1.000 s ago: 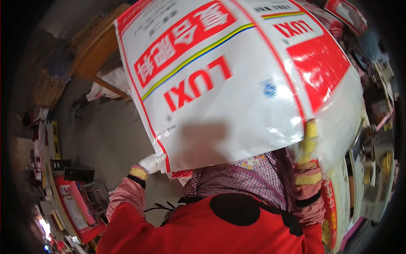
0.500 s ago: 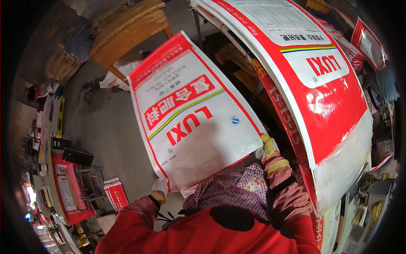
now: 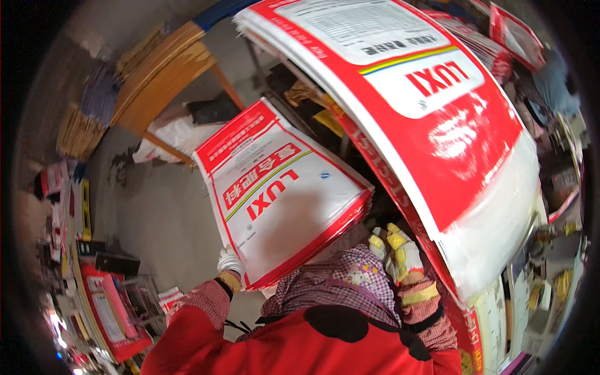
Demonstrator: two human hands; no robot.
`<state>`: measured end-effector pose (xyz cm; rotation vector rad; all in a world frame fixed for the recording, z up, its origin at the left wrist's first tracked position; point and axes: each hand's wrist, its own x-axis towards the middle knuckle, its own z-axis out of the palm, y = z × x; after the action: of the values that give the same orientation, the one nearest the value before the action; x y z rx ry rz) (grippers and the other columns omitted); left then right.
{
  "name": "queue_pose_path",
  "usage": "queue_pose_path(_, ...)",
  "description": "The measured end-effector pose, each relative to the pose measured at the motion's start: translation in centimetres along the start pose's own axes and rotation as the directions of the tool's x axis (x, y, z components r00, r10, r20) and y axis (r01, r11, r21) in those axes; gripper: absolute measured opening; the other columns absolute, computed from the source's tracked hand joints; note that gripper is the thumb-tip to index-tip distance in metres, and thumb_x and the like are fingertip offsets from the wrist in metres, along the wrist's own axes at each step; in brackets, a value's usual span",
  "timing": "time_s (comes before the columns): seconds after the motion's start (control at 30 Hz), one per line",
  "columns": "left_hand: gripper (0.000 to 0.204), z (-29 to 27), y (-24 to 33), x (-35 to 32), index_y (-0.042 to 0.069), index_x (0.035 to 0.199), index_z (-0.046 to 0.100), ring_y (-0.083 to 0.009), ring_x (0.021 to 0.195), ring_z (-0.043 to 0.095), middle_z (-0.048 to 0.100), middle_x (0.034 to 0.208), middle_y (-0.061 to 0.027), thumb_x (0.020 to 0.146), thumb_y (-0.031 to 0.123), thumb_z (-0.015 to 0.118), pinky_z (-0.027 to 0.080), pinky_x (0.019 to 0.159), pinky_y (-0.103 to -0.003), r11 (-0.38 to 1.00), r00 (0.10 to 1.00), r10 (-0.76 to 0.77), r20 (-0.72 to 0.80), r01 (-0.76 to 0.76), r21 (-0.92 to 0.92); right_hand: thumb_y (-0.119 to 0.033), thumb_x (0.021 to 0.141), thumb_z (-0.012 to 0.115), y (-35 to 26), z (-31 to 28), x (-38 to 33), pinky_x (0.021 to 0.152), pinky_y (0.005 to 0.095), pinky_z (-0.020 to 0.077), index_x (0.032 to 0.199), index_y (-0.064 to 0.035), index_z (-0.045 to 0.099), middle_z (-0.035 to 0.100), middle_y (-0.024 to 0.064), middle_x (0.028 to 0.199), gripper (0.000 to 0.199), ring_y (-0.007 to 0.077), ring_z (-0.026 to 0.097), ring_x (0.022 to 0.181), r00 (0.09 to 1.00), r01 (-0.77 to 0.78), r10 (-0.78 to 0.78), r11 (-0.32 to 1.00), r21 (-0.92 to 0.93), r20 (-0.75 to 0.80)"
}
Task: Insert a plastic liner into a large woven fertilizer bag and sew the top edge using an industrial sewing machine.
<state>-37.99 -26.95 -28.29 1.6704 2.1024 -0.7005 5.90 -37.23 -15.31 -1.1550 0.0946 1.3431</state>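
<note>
A flat red and white printed sack, apparently a thin bundle of them, is held out low in front of me, tilted away. My left hand, in a white glove, grips its near left corner. My right hand, in a yellow and white glove, is at its near right edge, beside a tall stack of the same sacks that curves over on my right. My red sleeves and checked cuffs fill the bottom of the view.
A grey concrete floor lies below. Wooden boards and a white bag are at the upper left. More red printed sacks and clutter line the left edge. Shelves with goods stand at the far right.
The sack, which filled the view close to the camera, has come down and away from me. The big stack on the right has come into view. Both hands stay on the sack's near edge.
</note>
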Motion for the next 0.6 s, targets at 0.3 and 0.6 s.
queue_pose_path(0.3, 0.029, -19.1, 29.8, -17.2, 0.002, 0.099, 0.056, -0.032, 0.099, 0.05, 0.049, 0.114, -0.017, 0.073, 0.012, 0.062, 0.041, 0.084, -0.042, 0.041, -0.217, 0.64, -0.737, -0.949, 0.314, -0.027, 0.083, 0.054, -0.8, -4.5, -5.6, 0.081, 0.031, 0.0455, 0.114, -0.0094, 0.055, 0.059, 0.0135, 0.108, 0.035, 0.0258, 0.058, 0.097, 0.748, 0.606, -0.362, 0.031, -0.795, 0.556)
queue_pose_path(0.6, 0.025, -22.7, 44.3, -26.9, 0.0, 0.083, 0.061, -0.0293, 0.083, 0.058, 0.059, 0.095, -0.0137, 0.071, 0.021, 0.067, 0.046, 0.075, -0.036, 0.044, -0.028, 0.961, -0.276, -0.967, 0.252, -0.006, 0.087, 0.05, -8.3, -5.0, -12.6, 0.08, 0.0291, 0.0487, 0.103, 0.0034, 0.056, 0.062, 0.0109, 0.092, 0.02, 0.0184, 0.06, 0.087, 0.759, 0.615, -0.387, 0.689, -0.383, 0.524)
